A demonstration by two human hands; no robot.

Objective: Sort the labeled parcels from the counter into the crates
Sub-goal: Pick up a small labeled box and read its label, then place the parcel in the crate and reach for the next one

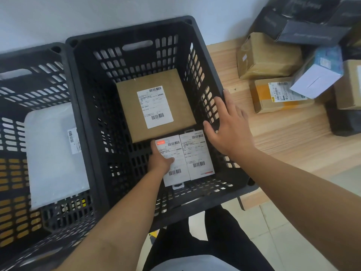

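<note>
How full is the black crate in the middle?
Partly filled: a brown box and two white labeled parcels sit inside the crate; the left hand grips one.

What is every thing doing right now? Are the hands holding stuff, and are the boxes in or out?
left hand, grips the left white parcel inside the right crate
right hand, open, holds nothing
brown box, flat in that crate, label up
white mailer, lying in the left crate
counter parcels, piled, unsorted

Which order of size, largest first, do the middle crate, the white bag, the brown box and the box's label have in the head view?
1. middle crate
2. white bag and brown box: they look nearly alike, so not ranked
3. label
</note>
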